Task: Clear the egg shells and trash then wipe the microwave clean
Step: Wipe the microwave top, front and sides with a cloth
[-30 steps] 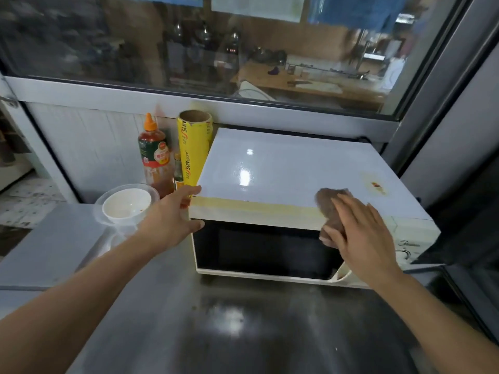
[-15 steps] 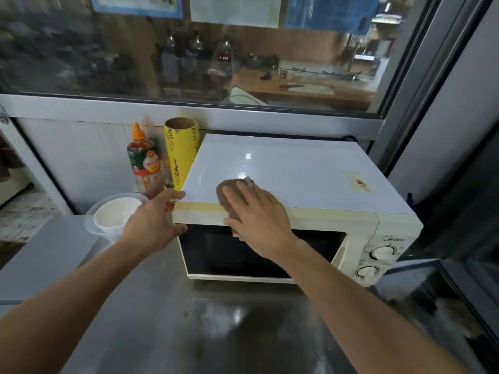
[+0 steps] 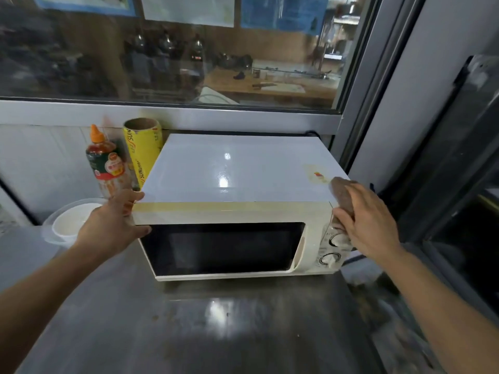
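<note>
Fingers [image 3: 340, 220] press one cloth [image 3: 341, 194].
</note>
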The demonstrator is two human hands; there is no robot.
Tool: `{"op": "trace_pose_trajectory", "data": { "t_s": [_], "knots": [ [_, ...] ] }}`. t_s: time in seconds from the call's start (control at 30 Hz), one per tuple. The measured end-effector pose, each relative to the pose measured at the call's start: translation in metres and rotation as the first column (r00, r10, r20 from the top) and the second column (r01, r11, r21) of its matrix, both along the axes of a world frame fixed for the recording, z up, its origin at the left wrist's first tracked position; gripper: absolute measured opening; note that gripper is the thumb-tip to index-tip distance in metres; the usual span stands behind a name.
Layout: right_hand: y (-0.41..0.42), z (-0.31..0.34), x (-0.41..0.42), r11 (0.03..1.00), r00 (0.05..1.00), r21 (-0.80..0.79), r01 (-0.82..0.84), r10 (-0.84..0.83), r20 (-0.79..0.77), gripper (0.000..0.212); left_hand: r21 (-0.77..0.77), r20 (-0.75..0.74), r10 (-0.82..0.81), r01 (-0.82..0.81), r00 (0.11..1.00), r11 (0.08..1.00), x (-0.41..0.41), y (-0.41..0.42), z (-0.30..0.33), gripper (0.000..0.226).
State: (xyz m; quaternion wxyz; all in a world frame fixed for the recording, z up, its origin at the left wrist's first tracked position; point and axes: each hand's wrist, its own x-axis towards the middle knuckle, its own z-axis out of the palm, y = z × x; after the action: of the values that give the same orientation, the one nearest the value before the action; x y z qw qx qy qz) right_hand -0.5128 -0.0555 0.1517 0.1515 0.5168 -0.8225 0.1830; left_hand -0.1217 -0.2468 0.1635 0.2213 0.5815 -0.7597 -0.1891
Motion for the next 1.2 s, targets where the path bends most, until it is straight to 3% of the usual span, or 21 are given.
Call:
{"op": "trace_pose_trajectory", "data": {
  "t_s": [0.13, 0.3, 0.47, 0.63, 0.83, 0.93, 1.03, 1.2],
  "knots": [
    [-0.011, -0.015, 0.036, 0.984, 0.996, -0.157, 0.084, -0.083, 0.012, 0.061, -0.023, 0.065, 0.012, -0.011, 0.998, 1.0, -0.005, 0.004, -0.002, 0.077],
    [-0.036, -0.031, 0.091, 0.979, 0.995, -0.18, -0.099, 0.092, -0.043, 0.058, -0.2, 0.225, 0.06, -0.014, 0.972, 0.98, -0.028, 0.024, -0.001, 0.079],
    [-0.019, -0.04, 0.06, 0.969, 0.976, -0.181, -0.171, 0.142, -0.163, 0.07, -0.444, 0.263, -0.171, 0.277, 0.949, 0.852, -0.086, 0.069, -0.011, 0.075],
    [0.012, -0.047, 0.006, 0.932, 0.999, -0.362, 0.0, -0.014, -0.036, 0.053, -0.507, 0.342, -0.331, 0.469, 0.88, 0.723, -0.14, 0.095, -0.018, 0.074],
    [0.012, -0.045, 0.016, 0.79, 0.972, -0.57, 0.226, -0.142, 0.188, 0.052, -0.486, 0.425, -0.315, 0.508, 0.849, 0.711, -0.153, 0.093, -0.029, 0.08],
    [-0.001, -0.054, 0.051, 0.722, 0.982, -0.674, 0.16, -0.047, 0.182, 0.039, -0.495, 0.431, -0.3, 0.501, 0.851, 0.71, -0.153, 0.092, -0.033, 0.083],
    [-0.005, -0.06, 0.074, 0.674, 0.958, -0.724, 0.145, 0.086, 0.272, 0.036, -0.504, 0.428, -0.287, 0.49, 0.857, 0.712, -0.152, 0.092, -0.036, 0.085],
    [-0.002, -0.045, 0.073, 0.737, 0.92, -0.654, 0.173, 0.116, 0.374, 0.031, -0.534, 0.396, -0.276, 0.464, 0.876, 0.707, -0.154, 0.092, -0.043, 0.086]
  ]
}}
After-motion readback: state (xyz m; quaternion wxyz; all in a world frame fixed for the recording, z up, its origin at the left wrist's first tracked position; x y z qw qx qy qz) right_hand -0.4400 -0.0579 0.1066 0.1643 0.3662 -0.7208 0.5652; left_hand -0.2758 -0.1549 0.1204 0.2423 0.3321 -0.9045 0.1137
